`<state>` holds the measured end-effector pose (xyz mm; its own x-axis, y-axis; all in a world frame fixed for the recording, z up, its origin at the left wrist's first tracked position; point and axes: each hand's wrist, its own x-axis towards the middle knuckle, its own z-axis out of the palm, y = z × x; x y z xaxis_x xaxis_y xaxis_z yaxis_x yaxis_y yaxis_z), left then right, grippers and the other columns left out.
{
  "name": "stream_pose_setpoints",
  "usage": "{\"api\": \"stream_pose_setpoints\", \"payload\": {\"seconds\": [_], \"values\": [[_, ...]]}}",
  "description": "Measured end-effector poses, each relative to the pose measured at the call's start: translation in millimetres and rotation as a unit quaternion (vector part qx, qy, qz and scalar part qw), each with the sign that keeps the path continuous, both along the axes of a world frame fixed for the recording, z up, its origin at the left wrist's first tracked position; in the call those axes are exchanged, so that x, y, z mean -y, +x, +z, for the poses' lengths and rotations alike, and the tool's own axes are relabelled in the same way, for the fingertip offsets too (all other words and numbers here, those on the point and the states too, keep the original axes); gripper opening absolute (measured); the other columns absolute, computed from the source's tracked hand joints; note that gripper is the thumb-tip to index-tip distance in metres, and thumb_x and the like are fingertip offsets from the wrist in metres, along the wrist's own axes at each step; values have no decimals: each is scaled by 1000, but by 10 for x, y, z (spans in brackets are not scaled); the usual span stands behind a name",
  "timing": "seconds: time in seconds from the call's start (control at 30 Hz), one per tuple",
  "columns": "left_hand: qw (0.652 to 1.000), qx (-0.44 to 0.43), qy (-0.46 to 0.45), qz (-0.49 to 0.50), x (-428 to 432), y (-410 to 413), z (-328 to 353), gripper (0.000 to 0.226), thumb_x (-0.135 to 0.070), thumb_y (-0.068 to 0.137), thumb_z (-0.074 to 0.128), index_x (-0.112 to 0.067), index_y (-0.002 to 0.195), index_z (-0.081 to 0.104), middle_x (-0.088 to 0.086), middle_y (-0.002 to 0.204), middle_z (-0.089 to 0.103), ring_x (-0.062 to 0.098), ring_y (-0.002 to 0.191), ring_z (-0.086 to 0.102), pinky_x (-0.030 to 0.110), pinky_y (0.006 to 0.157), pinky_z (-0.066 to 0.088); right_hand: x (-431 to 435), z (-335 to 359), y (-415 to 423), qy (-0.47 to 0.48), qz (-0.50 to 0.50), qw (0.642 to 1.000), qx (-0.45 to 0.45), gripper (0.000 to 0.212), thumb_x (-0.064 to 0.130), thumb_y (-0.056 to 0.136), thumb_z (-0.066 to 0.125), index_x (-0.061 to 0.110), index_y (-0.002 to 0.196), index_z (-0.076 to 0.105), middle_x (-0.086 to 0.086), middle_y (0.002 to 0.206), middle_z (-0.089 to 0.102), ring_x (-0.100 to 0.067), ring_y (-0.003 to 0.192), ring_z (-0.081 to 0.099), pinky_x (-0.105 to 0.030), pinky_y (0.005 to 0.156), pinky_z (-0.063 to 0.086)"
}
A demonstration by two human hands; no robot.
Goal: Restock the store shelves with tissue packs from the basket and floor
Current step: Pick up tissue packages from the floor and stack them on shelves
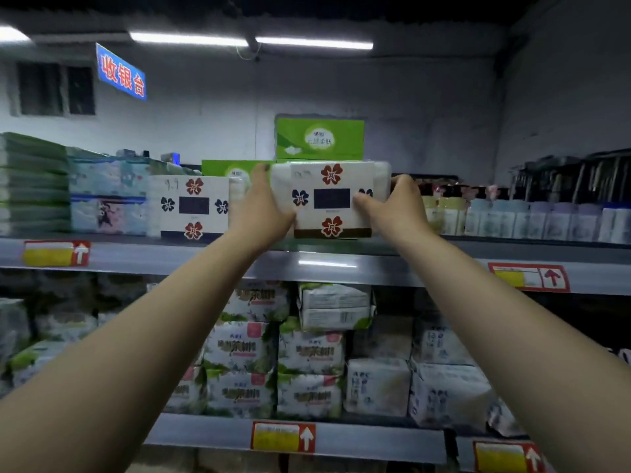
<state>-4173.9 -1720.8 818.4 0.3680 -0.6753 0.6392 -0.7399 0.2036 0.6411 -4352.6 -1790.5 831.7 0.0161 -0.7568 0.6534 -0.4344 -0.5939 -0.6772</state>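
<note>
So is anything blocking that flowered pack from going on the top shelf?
Nothing visible does. The left hand and right hand hold the pack at a gap between a matching pack and bottles; green boxes behind may limit depth.

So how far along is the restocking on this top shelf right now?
Done: one flower-print tissue pack already stands on the upper shelf. In hand: the left hand and right hand grip a second flower-print pack by its ends, just right of the first, in front of green boxes; not yet released. Left: unclear, since the basket and floor are out of view.
</note>
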Motion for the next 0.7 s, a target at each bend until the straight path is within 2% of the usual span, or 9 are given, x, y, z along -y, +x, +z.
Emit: {"api": "stream_pose_setpoints", "payload": {"seconds": [0.1, 0.17, 0.2, 0.3, 0.37, 0.43, 0.5, 0.6, 0.7], "values": [[998, 18, 51, -13, 197, 152, -50, 72, -2, 86, 63, -19, 140, 17, 8, 89, 61, 25, 80, 65, 43, 76, 58, 285, 19, 114, 78, -14, 990, -121, 50, 30, 78, 81, 4, 112, 56, -10, 115, 64, -24, 96, 60, -26, 64, 41], [996, 61, 67, -3, 310, 247, -81, 58, 1, 88, 58, -15, 133, 24, 3, 80, 52, 17, 66, 55, 31, 59, 50, 450, 6, 190, 104, -19, 982, -159, 48, 30, 73, 85, 4, 104, 59, -8, 103, 67, -23, 89, 62, -26, 57, 39], [992, 91, 84, 4, 367, 279, -87, 51, -1, 89, 57, -16, 129, 28, 3, 82, 52, 15, 66, 53, 27, 58, 44, 516, 4, 226, 107, -23, 981, -161, 46, 31, 72, 85, 4, 98, 57, -7, 95, 66, -22, 83, 60, -26, 53, 36], [969, 183, 165, -2, 558, 362, -50, 31, -17, 92, 59, -19, 120, 47, 9, 116, 54, 19, 88, 54, 32, 82, 47, 660, 22, 365, 115, -43, 977, -174, 42, 30, 75, 84, 9, 79, 48, 0, 73, 52, -13, 63, 49, -25, 47, 29], [952, 217, 214, 1, 659, 406, 15, 28, -26, 92, 60, -21, 119, 53, 15, 126, 50, 22, 98, 51, 34, 98, 42, 768, 54, 459, 119, -51, 972, -197, 40, 31, 76, 83, 7, 92, 56, -1, 76, 55, -14, 65, 51, -24, 46, 30], [941, 236, 244, 5, 740, 441, 87, 30, -30, 93, 59, -20, 121, 53, 16, 126, 54, 25, 98, 52, 29, 93, 40, 856, 89, 540, 117, -62, 966, -221, 48, 34, 75, 83, 5, 105, 59, -3, 83, 58, -18, 72, 54, -24, 46, 31], [935, 249, 254, -1, 825, 481, 143, 32, -30, 94, 59, -17, 123, 55, 11, 124, 59, 25, 104, 56, 26, 88, 39, 939, 103, 600, 115, -74, 961, -239, 50, 35, 76, 82, 3, 107, 59, -6, 90, 58, -21, 80, 56, -24, 48, 33], [939, 243, 244, -10, 948, 528, 151, 32, -33, 93, 60, -15, 120, 59, 7, 122, 62, 24, 111, 57, 28, 92, 43, 1041, 114, 651, 110, -93, 955, -261, 47, 36, 79, 79, 2, 106, 59, -8, 94, 58, -25, 88, 60, -25, 59, 39], [954, 204, 221, -7, 1079, 570, 77, 33, -32, 93, 59, -13, 120, 58, 14, 121, 64, 31, 122, 52, 31, 100, 43, 1175, 121, 657, 122, -95, 961, -231, 54, 38, 76, 82, 3, 110, 59, -11, 105, 65, -23, 84, 56, -25, 67, 39]]}}
